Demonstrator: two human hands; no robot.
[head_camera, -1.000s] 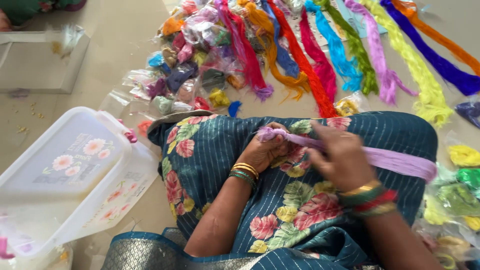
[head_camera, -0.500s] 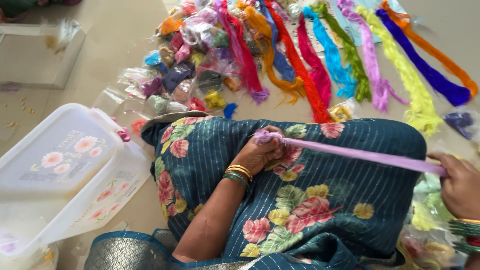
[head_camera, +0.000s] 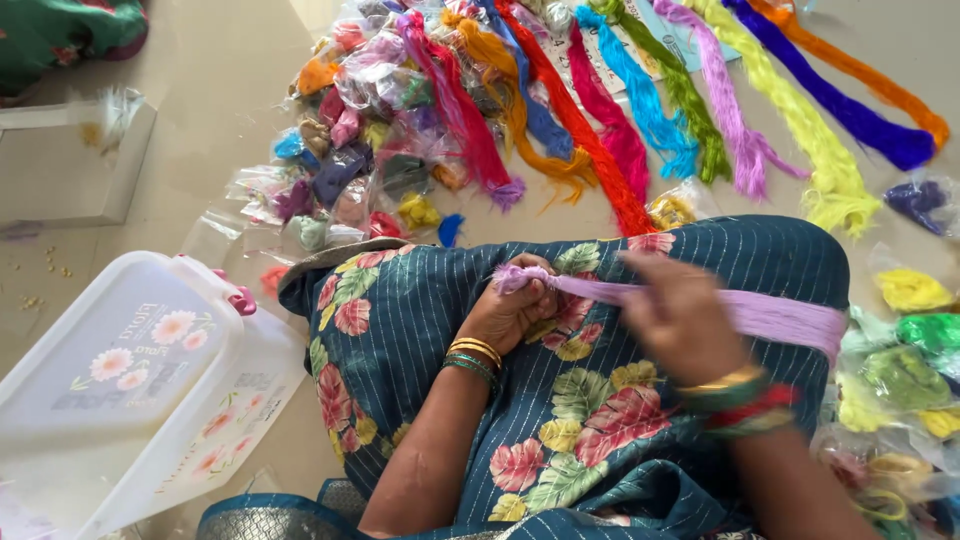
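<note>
Lilac silky thread bundle (head_camera: 770, 318) lies stretched across the blue floral lap (taut, nearly level). Left hand (head_camera: 515, 308) pinches its frayed end shut; right hand (head_camera: 680, 318) closes around the middle, blurred.

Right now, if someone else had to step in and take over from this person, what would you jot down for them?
Left hand: closed on the end of a lilac thread bundle, pinned on the knee.
Right hand: on the same bundle a little further along; it is blurred, so its grip is unclear.
The bundle lies stretched across the lap, over the blue floral cloth.
Laid out on the floor ahead: long coloured thread hanks in a row, and small bagged thread bundles.
A white lidded box sits to the left.
Done so far: those hanks laid out. Left: the lilac bundle, not yet set down.
</note>
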